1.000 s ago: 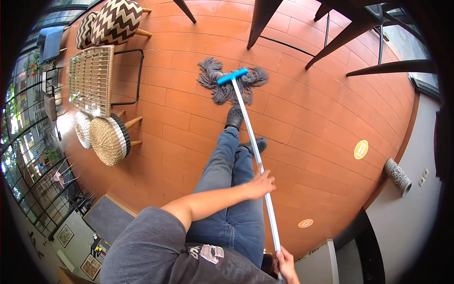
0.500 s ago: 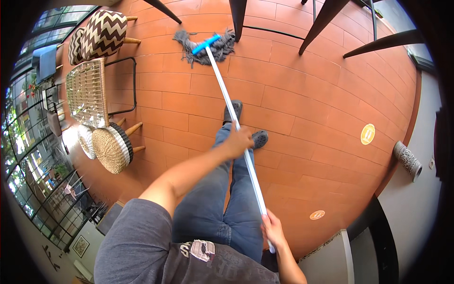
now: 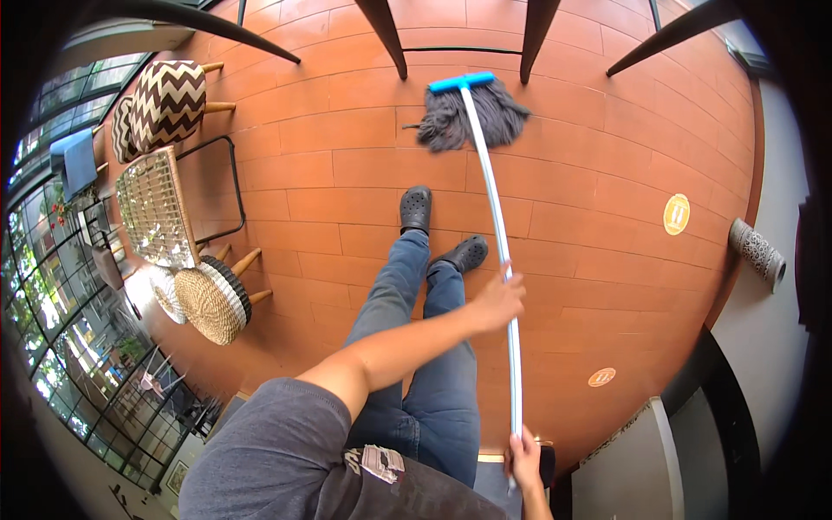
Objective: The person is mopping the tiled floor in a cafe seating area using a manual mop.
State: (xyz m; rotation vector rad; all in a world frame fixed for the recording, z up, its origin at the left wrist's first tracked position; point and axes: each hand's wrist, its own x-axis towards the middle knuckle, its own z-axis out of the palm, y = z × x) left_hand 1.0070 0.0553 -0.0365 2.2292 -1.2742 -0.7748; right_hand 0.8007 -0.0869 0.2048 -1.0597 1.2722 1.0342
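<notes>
Both my hands grip a mop (image 3: 492, 186) with a long whitish handle, a blue head bar and dark grey strands. My left hand (image 3: 497, 303) is closed round the middle of the handle, its arm crossing over my legs. Lower down, close to the handle's end, my right hand (image 3: 525, 459) is wrapped round it. The strands lie spread on the orange tiled floor (image 3: 364, 169), ahead of my dark clogs and just short of some dark furniture legs.
Dark furniture legs (image 3: 537, 39) stand along the far side. To the left are a zigzag-patterned stool (image 3: 171, 100), a woven chair (image 3: 154, 208) and a round woven stool (image 3: 206, 305). On the right, a patterned grey cylinder (image 3: 758, 254) rests by the wall. Round yellow stickers (image 3: 676, 214) mark the floor.
The mop head has swept from the far left toward the right, its strands now trailing toward me. Both hands have shifted right with the handle, my left hand also lower in the view.
</notes>
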